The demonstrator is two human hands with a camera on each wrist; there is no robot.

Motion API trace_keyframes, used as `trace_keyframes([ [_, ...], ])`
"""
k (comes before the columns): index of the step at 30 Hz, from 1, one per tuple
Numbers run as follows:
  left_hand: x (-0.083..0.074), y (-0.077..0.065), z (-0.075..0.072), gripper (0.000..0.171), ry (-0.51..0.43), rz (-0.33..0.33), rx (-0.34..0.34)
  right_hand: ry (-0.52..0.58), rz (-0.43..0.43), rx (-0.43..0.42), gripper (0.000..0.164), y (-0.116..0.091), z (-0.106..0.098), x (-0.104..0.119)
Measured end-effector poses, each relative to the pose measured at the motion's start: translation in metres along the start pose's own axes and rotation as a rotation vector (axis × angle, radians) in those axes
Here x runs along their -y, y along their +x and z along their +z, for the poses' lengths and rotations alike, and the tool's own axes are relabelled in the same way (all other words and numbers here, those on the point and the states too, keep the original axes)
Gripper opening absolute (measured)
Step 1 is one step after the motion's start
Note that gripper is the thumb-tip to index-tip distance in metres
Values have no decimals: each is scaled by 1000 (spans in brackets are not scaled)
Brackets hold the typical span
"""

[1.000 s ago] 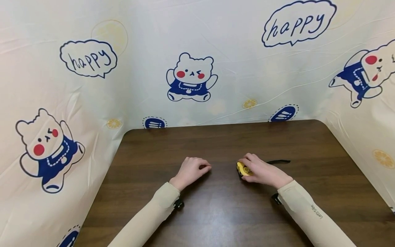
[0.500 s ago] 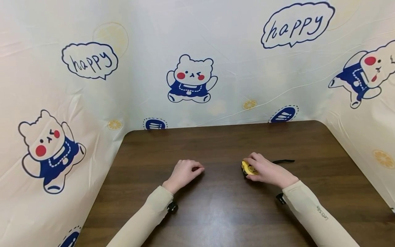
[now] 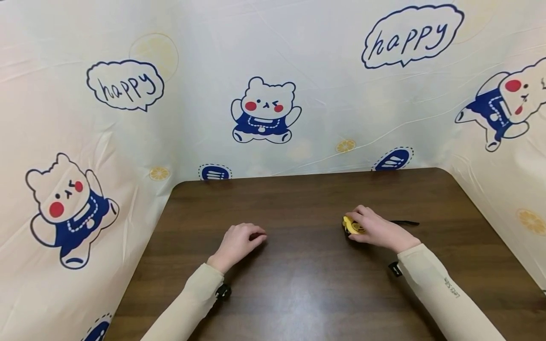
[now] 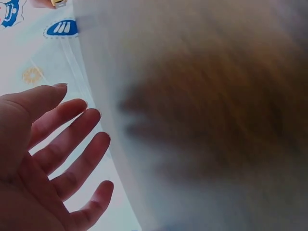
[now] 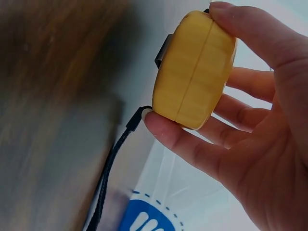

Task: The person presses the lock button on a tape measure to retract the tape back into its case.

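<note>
My right hand pinches a yellow tape measure between thumb and fingers, close over the brown table at right of centre. A black wrist strap trails from one end of the case and lies off to the right in the head view. Part of the yellow case is covered by my fingers from above. My left hand holds nothing; its fingers are loosely bent and spread apart in the left wrist view, over the table left of centre.
The brown wood-grain table has rounded far corners. A pale curtain printed with bears and "happy" bubbles hangs around its back and sides. Each wrist wears a small black camera, such as the left one.
My right hand has moved to the right and slightly away with the tape measure, its strap trailing along. My left hand has drifted left and a little nearer to me.
</note>
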State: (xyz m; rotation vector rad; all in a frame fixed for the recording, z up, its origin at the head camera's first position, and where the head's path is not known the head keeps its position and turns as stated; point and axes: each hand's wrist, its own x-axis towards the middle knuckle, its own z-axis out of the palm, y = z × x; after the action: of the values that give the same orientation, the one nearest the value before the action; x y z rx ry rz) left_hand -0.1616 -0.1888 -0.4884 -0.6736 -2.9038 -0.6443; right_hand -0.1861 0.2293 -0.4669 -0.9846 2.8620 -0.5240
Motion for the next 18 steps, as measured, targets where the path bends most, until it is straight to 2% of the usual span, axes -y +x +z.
trace_keyframes([
  [4, 7, -5, -4, 12, 15, -16, -29, 11, 20, -1, 55, 6, 2, -12],
  [11, 14, -12, -9, 12, 25, -42, -44, 56, 115, 55, 57, 18, 0, -26],
  [18, 17, -16, -9, 10, 39, -55, -61, 52, 120, 35, 58, 37, -3, -35],
])
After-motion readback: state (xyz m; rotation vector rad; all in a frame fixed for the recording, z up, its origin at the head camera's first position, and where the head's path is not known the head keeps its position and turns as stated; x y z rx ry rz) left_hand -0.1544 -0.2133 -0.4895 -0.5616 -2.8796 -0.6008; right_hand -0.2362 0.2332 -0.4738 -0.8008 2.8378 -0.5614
